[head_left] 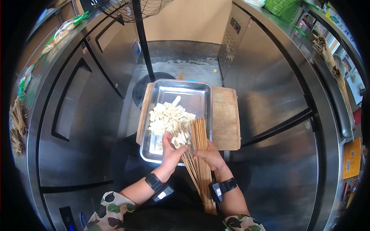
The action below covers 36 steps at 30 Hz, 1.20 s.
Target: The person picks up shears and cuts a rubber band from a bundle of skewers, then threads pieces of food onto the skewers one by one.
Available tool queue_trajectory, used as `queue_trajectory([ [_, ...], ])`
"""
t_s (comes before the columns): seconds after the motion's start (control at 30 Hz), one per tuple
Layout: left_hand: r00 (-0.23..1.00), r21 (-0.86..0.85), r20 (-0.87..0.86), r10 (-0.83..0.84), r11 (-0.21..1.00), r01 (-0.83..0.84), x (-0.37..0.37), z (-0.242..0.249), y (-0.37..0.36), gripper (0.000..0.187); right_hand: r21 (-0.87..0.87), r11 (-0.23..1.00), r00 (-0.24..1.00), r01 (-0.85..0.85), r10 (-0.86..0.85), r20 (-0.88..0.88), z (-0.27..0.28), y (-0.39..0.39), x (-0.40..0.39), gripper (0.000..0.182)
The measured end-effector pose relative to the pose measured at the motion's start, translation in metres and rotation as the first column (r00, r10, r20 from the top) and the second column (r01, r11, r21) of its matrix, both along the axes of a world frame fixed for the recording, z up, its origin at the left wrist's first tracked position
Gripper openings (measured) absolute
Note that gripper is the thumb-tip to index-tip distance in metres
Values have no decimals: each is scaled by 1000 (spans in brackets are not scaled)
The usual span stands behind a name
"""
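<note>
A steel tray [181,90] rests on a wooden board, holding a heap of white food pieces [167,117]. Over its near side my left hand [170,154] is closed around several skewers [189,167] whose upper ends carry white pieces [180,139]. My right hand [212,156] grips a thick bundle of bamboo skewers [199,138], which slants down toward my lap. Both hands are close together, their fingertips nearly meeting between the loaded skewers and the bundle. The bundle is bound near its lower end.
The wooden board [225,111] sticks out right of the tray. Steel cabinets [83,115] flank the left, with more steel doors [269,77] on the right. Behind the tray stand a black pole [143,42] and wire basket [127,9]. Skewer bundles [330,57] lie on the right counter.
</note>
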<state>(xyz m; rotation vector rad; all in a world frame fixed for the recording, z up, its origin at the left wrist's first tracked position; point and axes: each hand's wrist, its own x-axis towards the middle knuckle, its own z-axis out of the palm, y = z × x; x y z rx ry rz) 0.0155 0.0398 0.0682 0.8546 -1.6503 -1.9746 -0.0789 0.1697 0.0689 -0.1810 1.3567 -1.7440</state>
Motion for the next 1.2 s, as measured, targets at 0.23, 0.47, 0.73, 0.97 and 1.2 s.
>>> queue_trajectory([
  [0.23, 981, -417, -76, -180, 899, 133, -5, 11, -18, 34, -9, 999, 997, -54, 54, 60, 5, -1, -2, 44],
  [0.47, 928, -27, 96, -361, 931, 364, -15, -2, -31, 33, -25, 999, 999, -27, 28, 18, 3, -4, 1, 45],
  [0.73, 925, 528, 53, -376, 797, 294, -21, 17, -30, 31, -54, 996, 996, -65, 68, 62, 4, -4, 1, 48],
  [0.97, 935, 534, -45, -353, 782, 321, -14, 16, -18, 38, 3, 1000, 998, -17, 17, 59, 7, -3, -1, 44],
  [1.2, 929, 490, -95, -356, 796, 356, -8, 3, -12, 46, -18, 1000, 1000, 18, -18, -8, 5, -1, 0, 42],
])
